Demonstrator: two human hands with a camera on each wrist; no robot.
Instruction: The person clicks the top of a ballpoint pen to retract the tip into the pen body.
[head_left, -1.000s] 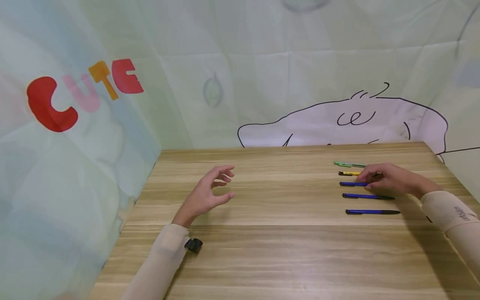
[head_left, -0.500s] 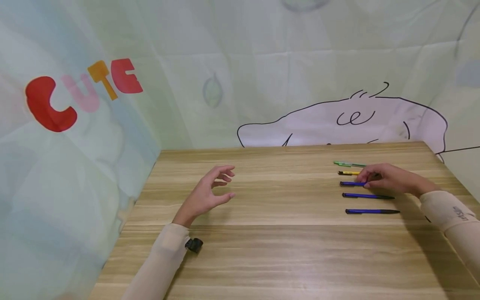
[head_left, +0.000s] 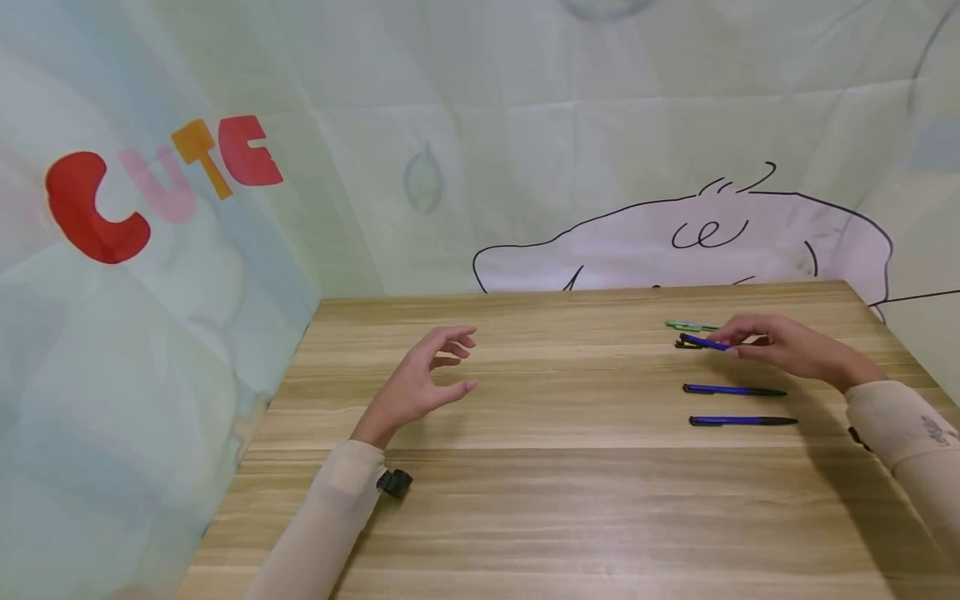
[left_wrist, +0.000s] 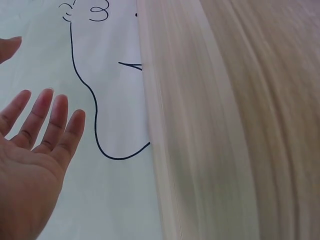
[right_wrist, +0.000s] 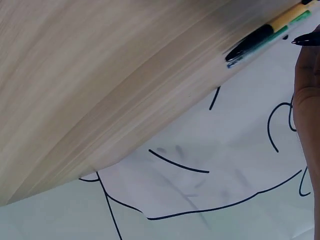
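Between thumb and fingers, my right hand (head_left: 780, 343) pinches a blue pen (head_left: 703, 342) with a black clip end, raised just above the table. Under it lies a yellow pen (right_wrist: 286, 19), mostly covered in the head view; its black grip shows in the right wrist view. Farther back rests a green pen (head_left: 690, 326), partly behind my fingers. In front lie two more blue pens, a farther one (head_left: 731, 390) and a nearer one (head_left: 741, 421), side by side. My left hand (head_left: 420, 379) hovers over the table's left part, fingers spread and bent, holding nothing.
The wooden table (head_left: 555, 517) ends at a printed cloth backdrop (head_left: 525, 167) behind it. Another cloth wall with the coloured letters "CUTE" (head_left: 97, 208) runs along the left edge. A black wrist device (head_left: 395, 482) sits on the left sleeve.
My right hand has lifted the third pen, a blue one, off the table and moved it slightly back over the yellow pen. The left hand has barely shifted.
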